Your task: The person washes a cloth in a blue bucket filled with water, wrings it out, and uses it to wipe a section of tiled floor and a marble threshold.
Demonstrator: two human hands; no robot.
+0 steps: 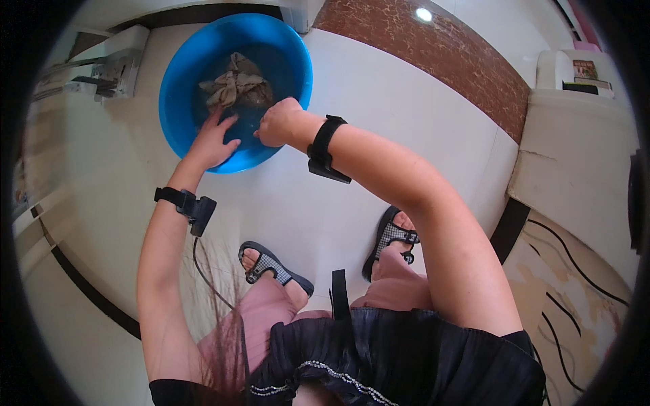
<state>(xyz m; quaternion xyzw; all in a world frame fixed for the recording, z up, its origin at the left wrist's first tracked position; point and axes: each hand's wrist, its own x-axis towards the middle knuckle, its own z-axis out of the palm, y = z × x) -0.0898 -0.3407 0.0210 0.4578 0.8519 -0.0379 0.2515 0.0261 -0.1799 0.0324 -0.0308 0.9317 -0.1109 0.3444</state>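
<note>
A round blue plastic basin (175,109) stands on the pale floor, with water in its bottom. A crumpled beige cloth (241,86) lies in the water, partly above the surface. My left hand (217,139) reaches over the basin's near rim, its fingers spread and their tips close to the cloth's lower edge; whether they touch it I cannot tell. My right hand (278,123) is at the basin's near right side, fingers curled, over the water. Its palm and fingertips are mostly hidden, so any hold is not visible. Both wrists wear black straps with small devices.
My sandalled feet (271,266) stand on the floor below the basin. A brown marbled strip (431,56) crosses the upper right. A white power strip or box with cables (119,66) is left of the basin. Black cables (574,259) run at the right. A thin cable hangs from my left wrist device.
</note>
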